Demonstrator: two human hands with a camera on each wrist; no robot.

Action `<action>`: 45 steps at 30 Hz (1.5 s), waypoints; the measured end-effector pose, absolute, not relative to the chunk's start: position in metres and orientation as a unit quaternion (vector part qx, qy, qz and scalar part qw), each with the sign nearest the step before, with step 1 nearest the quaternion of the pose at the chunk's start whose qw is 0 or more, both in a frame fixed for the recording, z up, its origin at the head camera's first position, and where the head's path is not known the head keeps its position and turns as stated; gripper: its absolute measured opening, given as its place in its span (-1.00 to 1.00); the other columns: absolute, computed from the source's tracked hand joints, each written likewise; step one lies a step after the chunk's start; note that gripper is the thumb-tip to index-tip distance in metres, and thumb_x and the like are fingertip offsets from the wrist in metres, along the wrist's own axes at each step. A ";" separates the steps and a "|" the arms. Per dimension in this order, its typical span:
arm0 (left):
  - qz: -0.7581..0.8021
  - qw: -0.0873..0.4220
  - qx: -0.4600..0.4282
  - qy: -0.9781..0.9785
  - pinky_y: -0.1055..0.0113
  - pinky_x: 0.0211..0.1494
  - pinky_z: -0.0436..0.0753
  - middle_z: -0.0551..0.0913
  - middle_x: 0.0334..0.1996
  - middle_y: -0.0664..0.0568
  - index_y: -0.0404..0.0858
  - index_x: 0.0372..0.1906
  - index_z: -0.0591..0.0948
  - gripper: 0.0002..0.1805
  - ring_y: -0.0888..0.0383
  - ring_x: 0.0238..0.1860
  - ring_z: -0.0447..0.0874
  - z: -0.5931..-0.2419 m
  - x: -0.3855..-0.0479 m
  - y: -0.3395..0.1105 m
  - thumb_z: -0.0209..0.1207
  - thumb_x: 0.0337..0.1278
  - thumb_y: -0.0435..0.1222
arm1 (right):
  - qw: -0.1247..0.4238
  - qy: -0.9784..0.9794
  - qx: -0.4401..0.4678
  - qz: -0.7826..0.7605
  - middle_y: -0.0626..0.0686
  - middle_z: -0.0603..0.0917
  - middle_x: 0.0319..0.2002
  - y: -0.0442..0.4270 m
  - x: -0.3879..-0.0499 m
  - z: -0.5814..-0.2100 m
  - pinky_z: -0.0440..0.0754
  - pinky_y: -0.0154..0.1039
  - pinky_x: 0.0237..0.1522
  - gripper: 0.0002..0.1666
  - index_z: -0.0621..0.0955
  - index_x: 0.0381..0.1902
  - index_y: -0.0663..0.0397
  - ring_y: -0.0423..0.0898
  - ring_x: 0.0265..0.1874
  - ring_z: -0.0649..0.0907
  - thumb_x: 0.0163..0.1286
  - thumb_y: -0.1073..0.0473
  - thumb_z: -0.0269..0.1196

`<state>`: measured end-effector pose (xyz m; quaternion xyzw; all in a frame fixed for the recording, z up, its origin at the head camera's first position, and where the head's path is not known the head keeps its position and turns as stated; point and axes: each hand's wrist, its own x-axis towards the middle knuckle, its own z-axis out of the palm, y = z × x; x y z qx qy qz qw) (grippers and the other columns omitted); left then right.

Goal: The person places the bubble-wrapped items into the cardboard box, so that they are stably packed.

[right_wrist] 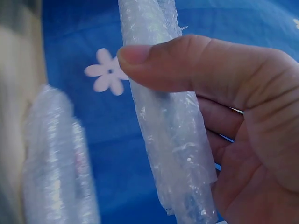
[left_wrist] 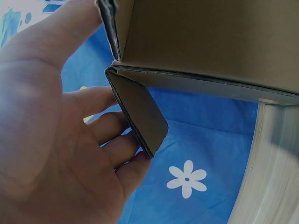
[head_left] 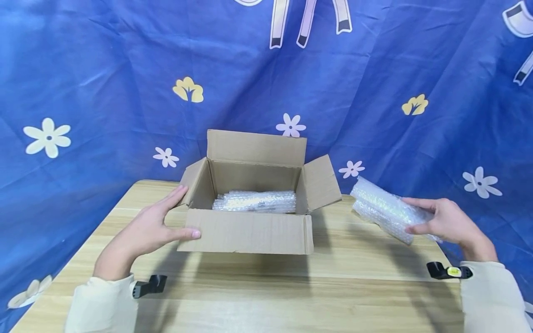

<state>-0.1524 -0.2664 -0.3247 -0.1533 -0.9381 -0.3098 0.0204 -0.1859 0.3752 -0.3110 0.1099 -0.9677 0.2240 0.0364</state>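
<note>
An open cardboard box [head_left: 250,231] stands on the table with its flaps folded out. Inside lies a bubble-wrapped bundle [head_left: 258,201]. My left hand [head_left: 145,231] grips the box at its left front corner, thumb by the front flap and fingers behind the left flap [left_wrist: 138,109]. To the right of the box, my right hand [head_left: 449,222] pinches a bubble-wrapped roll [right_wrist: 170,135] between thumb and fingers. Another bubble-wrapped roll [right_wrist: 53,163] shows beside it in the right wrist view. What is inside the wrapping cannot be made out.
The wooden table [head_left: 233,300] extends in front of the box and to both sides. A blue cloth [head_left: 250,83] with flower prints hangs right behind the table and shows past its side edges.
</note>
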 end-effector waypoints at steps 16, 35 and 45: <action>-0.310 0.015 -0.150 -0.939 -0.37 0.34 0.18 -0.02 0.57 -0.18 -0.10 0.63 -0.04 0.31 -0.34 0.48 0.02 -0.327 -0.153 -0.267 0.44 -0.13 0.24 | 0.081 -0.968 0.106 0.212 0.23 0.69 -0.15 0.362 -0.188 -0.252 0.41 -0.24 -0.69 -0.07 0.61 0.28 0.07 -0.08 -0.54 0.50 -0.08 -0.04 0.66; -0.300 0.011 -0.149 -0.942 -0.39 0.33 0.16 -0.06 0.57 -0.21 -0.12 0.63 -0.05 0.30 -0.38 0.47 0.00 -0.327 -0.154 -0.268 0.44 -0.10 0.22 | 0.061 -0.965 0.177 0.181 0.01 0.70 -0.35 0.289 -0.219 -0.192 0.40 -0.23 -0.55 -0.09 0.63 0.28 -0.16 0.01 -0.37 0.50 -0.11 -0.08 0.66; -0.310 0.014 -0.152 -0.938 -0.38 0.34 0.16 -0.04 0.57 -0.18 -0.10 0.63 -0.05 0.30 -0.34 0.48 0.00 -0.324 -0.154 -0.268 0.45 -0.12 0.22 | 0.045 -0.956 0.221 0.190 0.03 0.73 -0.22 0.263 -0.230 -0.174 0.46 -0.23 -0.51 -0.12 0.65 0.24 -0.13 0.01 -0.32 0.54 -0.11 0.00 0.68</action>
